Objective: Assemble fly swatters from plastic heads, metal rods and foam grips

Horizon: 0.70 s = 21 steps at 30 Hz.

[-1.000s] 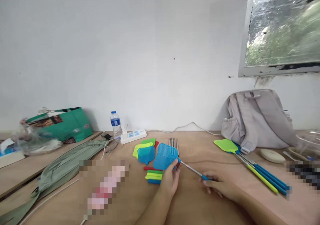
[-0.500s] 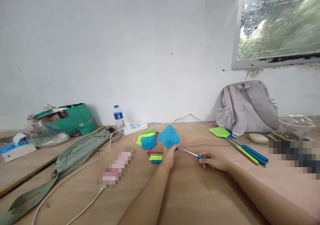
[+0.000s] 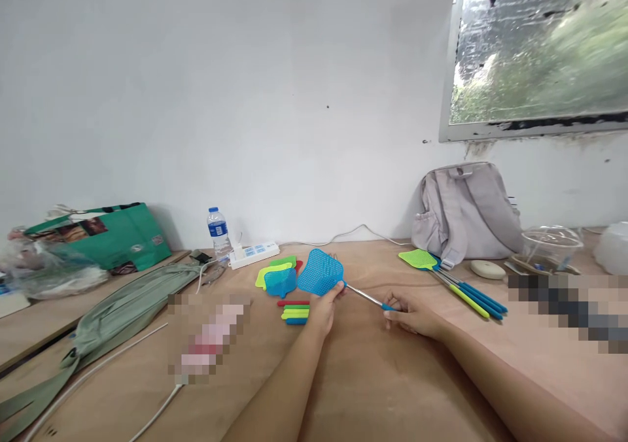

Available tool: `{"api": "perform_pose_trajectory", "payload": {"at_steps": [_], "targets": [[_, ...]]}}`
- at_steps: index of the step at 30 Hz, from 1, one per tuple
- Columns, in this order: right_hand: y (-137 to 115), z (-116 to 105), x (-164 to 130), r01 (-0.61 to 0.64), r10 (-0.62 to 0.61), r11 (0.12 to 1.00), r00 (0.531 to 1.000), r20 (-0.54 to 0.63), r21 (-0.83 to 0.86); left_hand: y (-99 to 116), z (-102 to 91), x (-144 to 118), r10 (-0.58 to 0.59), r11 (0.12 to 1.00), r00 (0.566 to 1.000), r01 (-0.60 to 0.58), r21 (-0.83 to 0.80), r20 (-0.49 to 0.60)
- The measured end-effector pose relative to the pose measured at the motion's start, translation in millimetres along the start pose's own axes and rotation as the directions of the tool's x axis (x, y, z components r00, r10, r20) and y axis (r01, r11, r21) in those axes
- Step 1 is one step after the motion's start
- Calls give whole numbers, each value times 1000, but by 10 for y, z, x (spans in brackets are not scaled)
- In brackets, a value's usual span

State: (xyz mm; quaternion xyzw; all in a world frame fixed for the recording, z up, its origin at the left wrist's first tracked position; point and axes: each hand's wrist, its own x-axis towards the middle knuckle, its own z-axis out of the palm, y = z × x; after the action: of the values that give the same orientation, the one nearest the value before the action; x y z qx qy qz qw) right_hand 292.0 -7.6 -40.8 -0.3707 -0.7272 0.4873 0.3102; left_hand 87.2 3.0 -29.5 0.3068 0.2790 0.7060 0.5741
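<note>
A blue fly swatter [image 3: 321, 272] with a mesh head and a thin metal rod is held between my two hands above the table. My left hand [image 3: 324, 308] pinches it where the head meets the rod. Around the blue grip at the other end, my right hand [image 3: 409, 314] is closed. Left of my left hand lie loose swatter heads [image 3: 280, 278] in blue, yellow-green, green and red. Below them are several coloured grips [image 3: 294, 313], partly hidden by my left hand. To the right, several swatters [image 3: 461, 288] with rods and grips rest together on the table.
A grey backpack [image 3: 466, 213] leans on the wall, near a white oval object [image 3: 487, 270] and a clear plastic container [image 3: 552, 246]. At left are a water bottle [image 3: 218, 233], power strip [image 3: 254, 255], green bag [image 3: 132, 236], sage-green strap bag [image 3: 130, 301] and white cable [image 3: 93, 376].
The view has turned slightly right, so things sit further left. The blue swatter's head has tilted and rolled a little in my hands. Both hands keep their hold.
</note>
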Motion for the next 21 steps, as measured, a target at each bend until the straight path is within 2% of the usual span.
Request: {"api": "perform_pose_trajectory", "payload": {"at_steps": [3, 8, 16, 21], "targets": [[5, -17, -23, 22, -22, 999, 1000, 10, 36, 22, 1, -13, -64, 998, 997, 62, 30, 43], [-51, -6, -40, -19, 16, 997, 999, 33, 71, 71, -13, -12, -139, 984, 984, 126, 123, 109], [-182, 46, -78, -58, 41, 977, 995, 87, 204, 163, 84, -74, -102, 990, 986, 87, 113, 135], [-225, 56, -93, -145, 95, 927, 983, 157, 345, 217, 118, -97, -122, 990, 980, 109, 92, 154]]}}
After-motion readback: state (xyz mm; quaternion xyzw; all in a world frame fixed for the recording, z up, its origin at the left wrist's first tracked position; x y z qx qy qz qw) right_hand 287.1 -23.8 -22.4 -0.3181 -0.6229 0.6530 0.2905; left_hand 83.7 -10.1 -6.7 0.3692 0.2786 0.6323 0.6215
